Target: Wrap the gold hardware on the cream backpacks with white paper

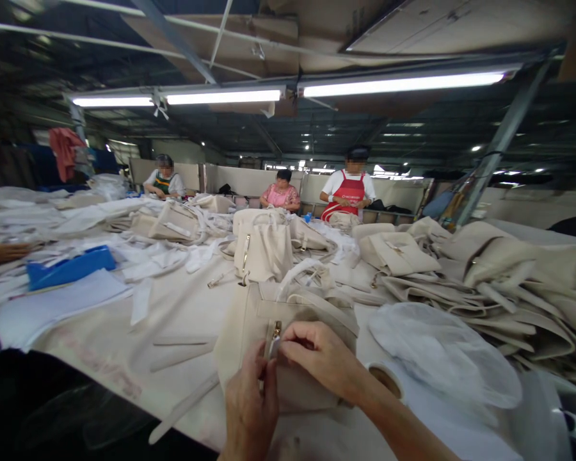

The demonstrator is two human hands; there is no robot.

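A cream handbag [249, 320] lies in front of me on the table, with a gold zipper slider [277, 329] on its face. Below the slider hangs a pull wrapped in something whitish [274, 347]. My right hand [324, 355] comes in from the right, its thumb and fingers pinched at this wrapped pull. From below, my left hand [253, 400] closes its fingertips around the pull's lower part, over the zipper line. Fingers partly hide the pull's lower end and the zipper beneath it. White wrapping [295, 272] covers part of the bag's handle.
Another cream bag [264, 246] stands just behind. Bag pieces [523, 288] are heaped at right, near clear plastic [446, 358] and a tape roll [384, 379]. Loose straps [187, 410] and a blue tray [72, 266] lie left. A co-worker's hand [2, 251] shows far left; several people work beyond.
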